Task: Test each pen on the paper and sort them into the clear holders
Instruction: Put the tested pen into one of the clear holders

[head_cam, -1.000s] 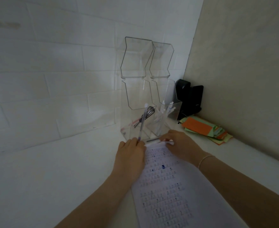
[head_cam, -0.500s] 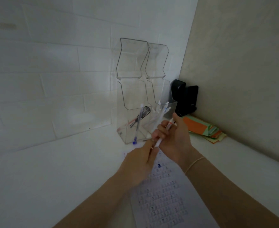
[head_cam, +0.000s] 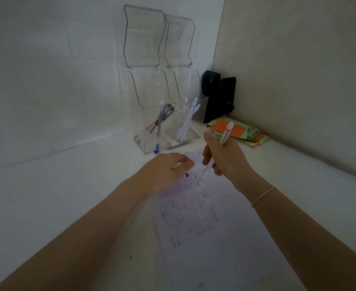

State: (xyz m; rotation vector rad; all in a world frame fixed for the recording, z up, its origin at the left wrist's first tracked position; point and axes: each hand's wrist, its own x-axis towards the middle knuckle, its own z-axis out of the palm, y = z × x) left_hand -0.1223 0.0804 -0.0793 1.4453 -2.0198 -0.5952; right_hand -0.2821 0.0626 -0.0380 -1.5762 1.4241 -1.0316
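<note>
Over the top of the paper, the right hand grips a white pen in a writing hold. The fingers curl round it, the tip points down at the sheet, and the red-marked end sticks up past the knuckles. Half a second ago this hand was up by the holders, and both hands met on the pen there. Now it has come down low over the paper. I think this pen is about to be tested and is not sorted yet.

The left hand has let go of the pen and dropped flat onto the top left part of the paper, maybe to hold it down. Its fingers look loose, but it is blurry, so I cannot tell if something small is tucked under them.

Behind the hands stand two clear holders, side by side against the white wall. The left holder has a blue-tipped pen and some darker things in it. The right holder has a bunch of white pens. So some sorting looks done.

The pen tip is smeared, so I cannot see if it touches the paper. The marks on the sheet are too fuzzy to read. To the right lie some orange and green papers, with a black thing in the corner that I cannot name.
</note>
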